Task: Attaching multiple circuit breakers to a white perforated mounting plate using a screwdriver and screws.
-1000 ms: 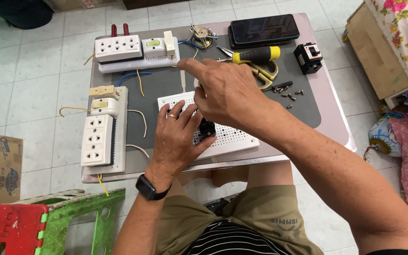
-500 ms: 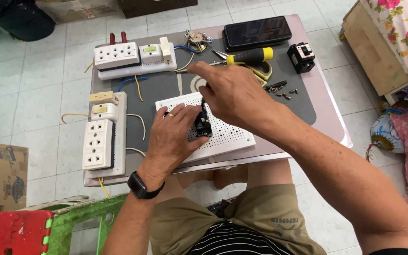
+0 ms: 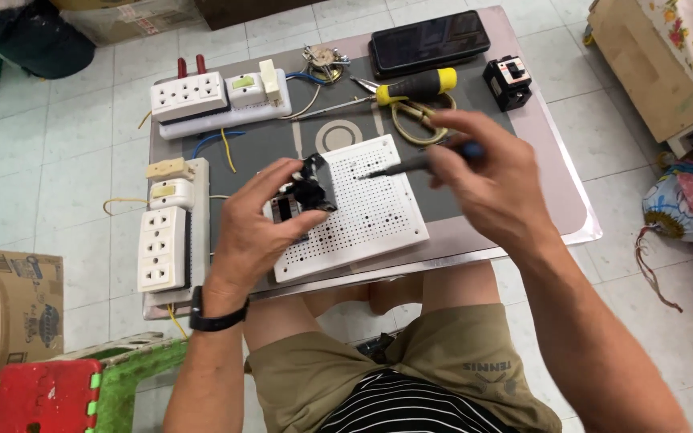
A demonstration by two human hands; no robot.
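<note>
Tiled floor, low pink table (image 3: pixel 555 200). Since a second ago: right hand (image 3: pixel 487 172) lifted off, now gripping slim dark screwdriver (image 3: pixel 411 164), tip aimed at small black electrical component (image 3: pixel 312 188). Left hand (image 3: pixel 254 228) fingers pinch it atop white perforated board (image 3: pixel 362 212). Fastening seemingly begun. Component boxy, glossy, tilted.

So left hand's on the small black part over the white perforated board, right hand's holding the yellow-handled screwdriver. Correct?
Not quite. The right hand holds a thin dark-handled screwdriver; the yellow-handled screwdriver lies untouched further back on the table, as the head view shows. The left hand is indeed on the small black part over the white perforated board.
</note>
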